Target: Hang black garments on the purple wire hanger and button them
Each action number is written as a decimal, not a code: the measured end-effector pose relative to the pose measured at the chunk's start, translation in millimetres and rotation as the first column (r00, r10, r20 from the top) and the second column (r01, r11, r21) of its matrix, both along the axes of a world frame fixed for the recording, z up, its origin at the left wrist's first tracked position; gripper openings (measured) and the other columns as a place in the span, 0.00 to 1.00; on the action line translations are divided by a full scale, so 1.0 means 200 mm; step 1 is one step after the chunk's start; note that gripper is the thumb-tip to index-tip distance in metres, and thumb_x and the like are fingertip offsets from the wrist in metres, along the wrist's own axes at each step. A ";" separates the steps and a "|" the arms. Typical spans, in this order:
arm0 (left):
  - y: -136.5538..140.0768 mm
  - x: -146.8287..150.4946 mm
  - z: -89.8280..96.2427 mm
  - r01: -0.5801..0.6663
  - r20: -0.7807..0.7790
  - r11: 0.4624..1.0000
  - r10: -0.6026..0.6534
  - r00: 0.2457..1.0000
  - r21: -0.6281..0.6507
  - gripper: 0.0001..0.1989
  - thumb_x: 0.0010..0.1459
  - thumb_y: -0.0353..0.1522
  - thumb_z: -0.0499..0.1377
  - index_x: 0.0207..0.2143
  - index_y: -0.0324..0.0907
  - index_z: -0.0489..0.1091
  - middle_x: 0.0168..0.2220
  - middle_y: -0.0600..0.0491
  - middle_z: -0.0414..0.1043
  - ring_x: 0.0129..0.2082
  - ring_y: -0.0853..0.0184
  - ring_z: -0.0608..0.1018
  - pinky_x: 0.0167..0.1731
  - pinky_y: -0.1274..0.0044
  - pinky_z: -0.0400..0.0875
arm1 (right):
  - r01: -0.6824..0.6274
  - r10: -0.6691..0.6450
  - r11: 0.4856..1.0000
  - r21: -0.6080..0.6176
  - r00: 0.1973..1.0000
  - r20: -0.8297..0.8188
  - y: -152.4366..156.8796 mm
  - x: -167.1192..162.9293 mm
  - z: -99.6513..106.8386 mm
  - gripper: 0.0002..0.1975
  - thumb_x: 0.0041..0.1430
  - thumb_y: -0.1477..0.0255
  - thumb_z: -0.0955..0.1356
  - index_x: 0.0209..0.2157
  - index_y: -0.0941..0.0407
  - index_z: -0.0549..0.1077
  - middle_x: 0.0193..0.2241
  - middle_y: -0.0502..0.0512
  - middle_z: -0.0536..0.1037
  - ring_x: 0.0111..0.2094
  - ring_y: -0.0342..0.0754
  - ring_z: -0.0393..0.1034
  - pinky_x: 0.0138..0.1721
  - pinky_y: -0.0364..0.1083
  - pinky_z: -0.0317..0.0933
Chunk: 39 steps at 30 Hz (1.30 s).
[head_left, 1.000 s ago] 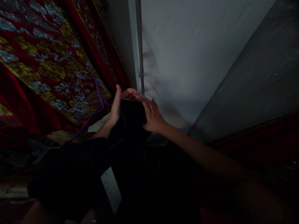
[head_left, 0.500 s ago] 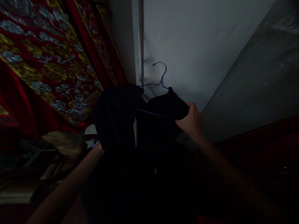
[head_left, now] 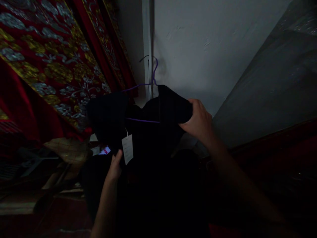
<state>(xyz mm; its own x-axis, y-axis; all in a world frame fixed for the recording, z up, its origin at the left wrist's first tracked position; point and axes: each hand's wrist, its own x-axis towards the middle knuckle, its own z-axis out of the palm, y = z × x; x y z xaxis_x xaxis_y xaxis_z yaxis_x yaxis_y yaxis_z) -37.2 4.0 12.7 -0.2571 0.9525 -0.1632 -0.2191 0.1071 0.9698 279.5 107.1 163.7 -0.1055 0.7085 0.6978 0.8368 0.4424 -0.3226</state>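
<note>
A dark garment point(head_left: 173, 104), nearly black in the dim light, hangs on a purple wire hanger point(head_left: 142, 120) whose hook rises above it. My right hand point(head_left: 199, 119) is closed round the garment's right shoulder, thumb underneath. Lower on the left, my left hand point(head_left: 116, 165) pinches the cloth at its edge, the thumb on top and the other fingers hidden. A white paper tag point(head_left: 127, 149) dangles on a string from the garment's front, just right of my left thumb. The lower part of the garment melts into shadow.
Red cloth with gold and silver embroidery point(head_left: 61, 71) hangs at the left. Behind the hanger stands a pale wall point(head_left: 193, 49) with a vertical strip point(head_left: 146, 33). A grey sheet point(head_left: 272, 76) slants down at the right. Dim clutter, including a pale bundle point(head_left: 68, 150), lies at lower left.
Hanger and garment have shifted left, with my right hand moving slightly left too. My left hand has come inward to the right along the cloth. The tag now faces me.
</note>
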 end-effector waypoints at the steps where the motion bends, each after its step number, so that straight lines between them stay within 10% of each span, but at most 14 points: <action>1: -0.04 0.02 -0.01 -0.067 0.022 0.998 0.067 0.997 0.000 0.38 0.43 0.56 0.68 0.55 0.53 0.71 0.61 0.53 0.73 0.69 0.50 0.64 0.64 0.65 0.68 | 0.006 -0.005 1.000 0.016 1.000 -0.024 -0.02 0.01 -0.03 0.38 0.46 0.71 0.74 0.60 0.57 0.63 0.55 0.69 0.70 0.58 0.67 0.65 0.57 0.65 0.62; 7: -0.17 0.18 0.03 -0.134 0.053 0.990 0.137 0.989 -0.045 0.28 0.44 0.40 0.75 0.48 0.47 0.75 0.51 0.49 0.80 0.56 0.51 0.79 0.57 0.66 0.76 | 0.035 0.040 0.990 0.137 0.858 -0.511 -0.28 -0.14 -0.35 0.28 0.58 0.66 0.70 0.59 0.52 0.64 0.59 0.64 0.68 0.62 0.63 0.61 0.60 0.67 0.57; 12: -0.20 0.25 0.04 -0.058 -0.049 0.998 0.058 0.997 0.007 0.25 0.46 0.40 0.74 0.47 0.46 0.76 0.50 0.49 0.81 0.57 0.50 0.78 0.59 0.63 0.73 | -0.500 0.292 0.858 -0.120 0.666 -0.686 -0.51 -0.53 -0.58 0.17 0.55 0.64 0.74 0.46 0.50 0.73 0.40 0.55 0.76 0.35 0.50 0.71 0.34 0.49 0.68; 17: -0.24 0.24 0.03 -0.039 -0.072 0.999 0.038 0.997 -0.007 0.24 0.48 0.40 0.73 0.49 0.49 0.76 0.53 0.52 0.79 0.58 0.53 0.77 0.61 0.66 0.71 | -0.578 0.265 0.805 -0.132 0.550 -0.792 -0.49 -0.56 -0.52 0.09 0.64 0.63 0.68 0.32 0.53 0.75 0.26 0.50 0.76 0.26 0.46 0.69 0.26 0.45 0.62; 23: -0.26 0.24 0.04 -0.047 -0.055 0.996 0.043 0.998 -0.080 0.29 0.47 0.41 0.74 0.52 0.50 0.73 0.55 0.51 0.78 0.58 0.53 0.77 0.59 0.66 0.73 | -0.246 0.148 0.969 0.025 0.496 -0.856 -0.35 -0.41 -0.37 0.09 0.65 0.62 0.67 0.35 0.52 0.73 0.29 0.51 0.76 0.31 0.48 0.72 0.31 0.46 0.67; 26: -0.26 0.25 0.03 -0.041 -0.047 0.994 0.037 0.998 -0.099 0.31 0.46 0.40 0.75 0.53 0.50 0.72 0.56 0.50 0.77 0.60 0.52 0.76 0.60 0.65 0.72 | -0.231 0.189 0.970 0.073 0.531 -0.826 -0.28 -0.46 -0.34 0.07 0.64 0.64 0.68 0.37 0.52 0.74 0.34 0.53 0.79 0.36 0.49 0.74 0.38 0.48 0.69; 33: -0.27 0.23 0.04 -0.109 0.033 0.987 0.114 0.993 -0.116 0.29 0.46 0.38 0.75 0.51 0.46 0.73 0.53 0.48 0.79 0.55 0.55 0.79 0.56 0.69 0.75 | -0.740 0.300 0.654 -0.156 0.443 -0.845 -0.43 -0.55 -0.47 0.09 0.65 0.65 0.68 0.37 0.53 0.79 0.35 0.53 0.83 0.39 0.50 0.78 0.41 0.48 0.71; 39: -0.25 0.27 0.06 -0.204 0.101 0.971 0.217 0.971 -0.125 0.28 0.47 0.32 0.74 0.51 0.43 0.73 0.49 0.47 0.80 0.54 0.55 0.80 0.55 0.68 0.75 | -0.508 0.270 0.854 -0.111 0.616 -0.740 -0.43 -0.39 -0.54 0.13 0.63 0.66 0.69 0.49 0.52 0.76 0.51 0.57 0.76 0.51 0.50 0.72 0.52 0.51 0.65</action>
